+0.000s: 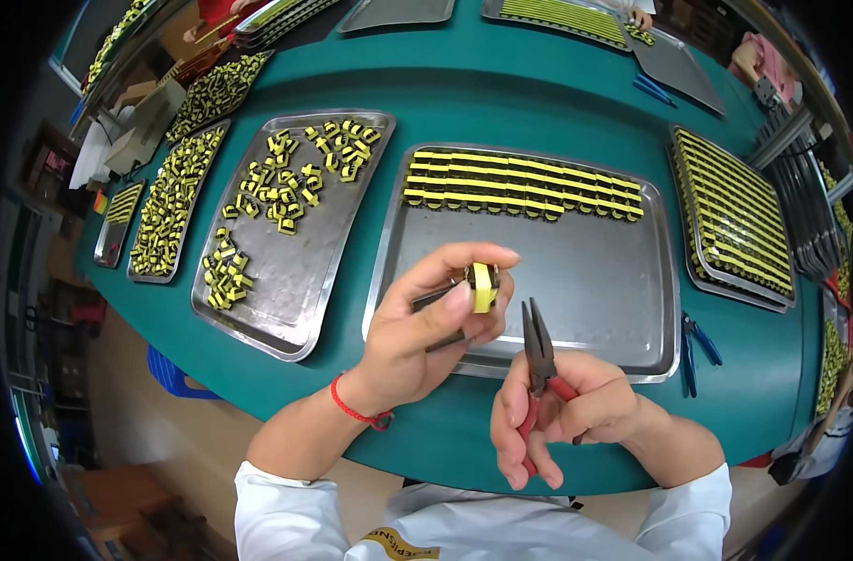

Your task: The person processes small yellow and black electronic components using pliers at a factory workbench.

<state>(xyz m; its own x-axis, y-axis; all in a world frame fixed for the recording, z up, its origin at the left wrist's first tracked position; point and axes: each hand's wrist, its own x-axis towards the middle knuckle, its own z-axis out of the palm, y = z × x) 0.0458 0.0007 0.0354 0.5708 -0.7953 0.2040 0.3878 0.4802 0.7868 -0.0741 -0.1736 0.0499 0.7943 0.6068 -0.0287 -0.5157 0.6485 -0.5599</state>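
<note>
Raised over the front of a metal tray (604, 290), my left hand (398, 341) is closed with thumb and fingers around a small transformer (484, 288), black with a yellow tape band. A thin dark tool (430, 298), perhaps tweezers, also lies across that palm, partly hidden by the fingers. My right hand (590, 402) grips red-handled needle-nose pliers (541, 353), jaws pointing up and almost together, just right of the transformer and apart from it. Along the tray's far side stand tight rows of like transformers (525, 185).
Left of my tray, another tray (296, 257) carries loose transformers, with fuller trays (177, 201) beyond it. Stacked trays of rows (733, 210) stand at right. Blue-handled cutters (696, 348) lie by my tray's right edge. Across the table, another person's hand (641, 18) is near a tray.
</note>
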